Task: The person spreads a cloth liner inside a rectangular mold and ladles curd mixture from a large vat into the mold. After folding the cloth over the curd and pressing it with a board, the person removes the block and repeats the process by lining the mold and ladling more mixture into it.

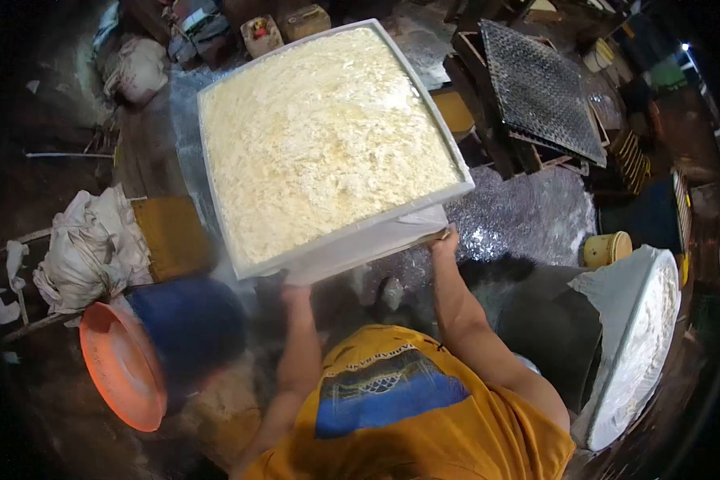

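A large square white-rimmed tray (328,144) heaped with pale yellowish crumbly stuff is in front of me, tilted a little. Whitish cloth (376,244) hangs below its near edge. At the near right corner my right hand (444,240) is closed on the underside of the tray or its cloth. My left hand (296,293) is at the near left edge, its fingers hidden under the tray and blurred.
A blue barrel with an orange rim (96,360) lies to the left, near bundled white cloth (92,252). On the right are a large cloth-lined round container (624,344), a yellow bucket (607,250) and stacked mesh frames (540,92). The floor (520,212) looks wet.
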Tool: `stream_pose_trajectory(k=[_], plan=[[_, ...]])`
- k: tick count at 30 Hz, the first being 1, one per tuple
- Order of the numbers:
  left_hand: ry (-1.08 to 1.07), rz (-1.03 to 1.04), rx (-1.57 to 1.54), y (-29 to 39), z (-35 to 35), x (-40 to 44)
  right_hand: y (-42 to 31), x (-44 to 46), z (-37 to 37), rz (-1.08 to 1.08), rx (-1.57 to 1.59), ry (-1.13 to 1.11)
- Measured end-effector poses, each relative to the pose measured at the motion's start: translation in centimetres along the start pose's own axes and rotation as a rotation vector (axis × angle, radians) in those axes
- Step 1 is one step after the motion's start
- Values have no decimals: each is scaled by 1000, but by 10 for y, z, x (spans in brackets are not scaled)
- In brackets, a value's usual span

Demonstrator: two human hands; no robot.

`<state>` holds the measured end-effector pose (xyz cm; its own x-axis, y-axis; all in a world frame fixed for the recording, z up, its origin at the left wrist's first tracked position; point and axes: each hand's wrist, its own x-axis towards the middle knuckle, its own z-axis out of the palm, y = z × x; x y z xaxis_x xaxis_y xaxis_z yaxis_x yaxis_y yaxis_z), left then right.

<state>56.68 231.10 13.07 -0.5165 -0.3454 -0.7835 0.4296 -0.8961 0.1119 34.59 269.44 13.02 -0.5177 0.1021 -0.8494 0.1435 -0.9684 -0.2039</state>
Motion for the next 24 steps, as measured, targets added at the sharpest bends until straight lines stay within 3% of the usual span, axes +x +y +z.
stream_pose_trajectory(k=[2,5,6,10,12,14,17,21,23,24], plan=[[-57,-42,-90,21,3,-8,-29,-3,-11,-96,-11,-43],[67,120,-136,59,24,-31,-85,53,-64,-190,-225,-162],[91,177,-142,70,32,-41,-100,37,-57,-172,-39,-43],[99,406,-63,114,32,-75,-161,18,-72,-364,-68,180],[53,562,-33,135,25,-88,-168,-81,-29,-476,-177,211],[28,553,2,163,30,-111,-214,-40,-53,-522,-95,48],[112,758,160,170,72,-173,-250,-101,-18,-636,-252,-91],[-14,1104,300,213,102,-216,-271,-197,54,-799,-292,-386],[-57,1088,307,212,143,-257,-286,-227,84,-933,-346,-614],[14,1213,360,192,176,-288,-284,-252,107,-1047,-367,-557]])
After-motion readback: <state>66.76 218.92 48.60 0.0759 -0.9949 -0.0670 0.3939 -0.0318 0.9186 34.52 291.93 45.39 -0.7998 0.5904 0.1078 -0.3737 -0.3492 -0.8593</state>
